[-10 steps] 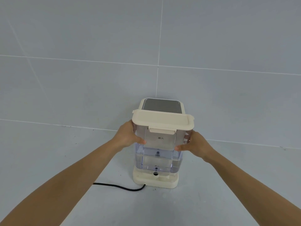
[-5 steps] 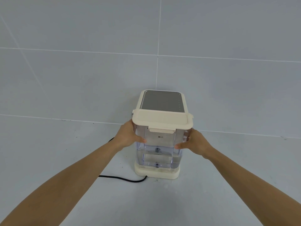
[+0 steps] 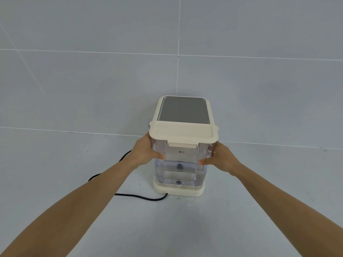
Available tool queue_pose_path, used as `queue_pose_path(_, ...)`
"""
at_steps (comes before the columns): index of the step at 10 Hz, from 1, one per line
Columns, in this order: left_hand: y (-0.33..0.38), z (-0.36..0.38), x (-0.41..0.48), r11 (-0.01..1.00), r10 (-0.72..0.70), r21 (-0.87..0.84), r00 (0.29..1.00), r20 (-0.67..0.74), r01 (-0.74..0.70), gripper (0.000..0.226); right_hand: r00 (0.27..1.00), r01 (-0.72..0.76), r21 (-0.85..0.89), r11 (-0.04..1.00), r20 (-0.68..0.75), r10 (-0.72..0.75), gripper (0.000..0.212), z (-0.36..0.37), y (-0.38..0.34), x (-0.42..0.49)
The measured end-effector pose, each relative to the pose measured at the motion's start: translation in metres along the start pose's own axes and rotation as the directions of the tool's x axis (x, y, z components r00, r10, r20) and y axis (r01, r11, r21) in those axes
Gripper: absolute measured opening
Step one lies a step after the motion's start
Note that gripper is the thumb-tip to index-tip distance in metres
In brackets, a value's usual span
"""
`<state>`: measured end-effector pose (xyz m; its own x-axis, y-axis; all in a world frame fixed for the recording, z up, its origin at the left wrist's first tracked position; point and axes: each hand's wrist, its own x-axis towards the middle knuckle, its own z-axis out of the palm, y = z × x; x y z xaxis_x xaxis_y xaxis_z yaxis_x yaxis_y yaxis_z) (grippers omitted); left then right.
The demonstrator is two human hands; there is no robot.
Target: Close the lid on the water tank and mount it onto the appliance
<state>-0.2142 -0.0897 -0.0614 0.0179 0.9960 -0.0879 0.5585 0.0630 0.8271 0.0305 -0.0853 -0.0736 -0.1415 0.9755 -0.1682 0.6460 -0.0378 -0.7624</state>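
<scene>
A clear water tank [image 3: 180, 164] with some water in it stands upright on the cream base of the appliance [image 3: 179, 191]. Its cream lid [image 3: 183, 134] lies flat and shut on top, the front latch folded down. Behind the tank rises the appliance body with a grey top panel [image 3: 182, 110]. My left hand [image 3: 146, 151] grips the tank's left side, thumb on the front face. My right hand [image 3: 219, 157] grips the right side the same way. The fingers behind the tank are hidden.
A black power cord [image 3: 141, 197] runs from the front of the base leftward across the grey tiled floor [image 3: 74, 173] and loops behind my left forearm. A grey tiled wall [image 3: 92, 80] stands right behind the appliance.
The tank has come down between my hands and now sits on the base, its lid level with the appliance top. My head view has tilted so the top panel shows more.
</scene>
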Motion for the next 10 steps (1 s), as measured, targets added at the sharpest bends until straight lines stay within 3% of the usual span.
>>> queue_pose_path(7, -0.002, 0.004, -0.006, 0.999, -0.046, 0.016, 0.999, 0.023, 0.046, 0.081, 0.999, -0.011, 0.021, 1.000, 0.046, 0.010, 0.086, 0.003, 0.000, -0.005)
queue_pose_path(10, 0.007, -0.007, -0.027, 0.989, 0.046, 0.143, 0.997, -0.069, -0.035, 0.104, 0.998, 0.030, -0.160, 0.987, 0.057, -0.021, 0.085, -0.008, -0.002, -0.013)
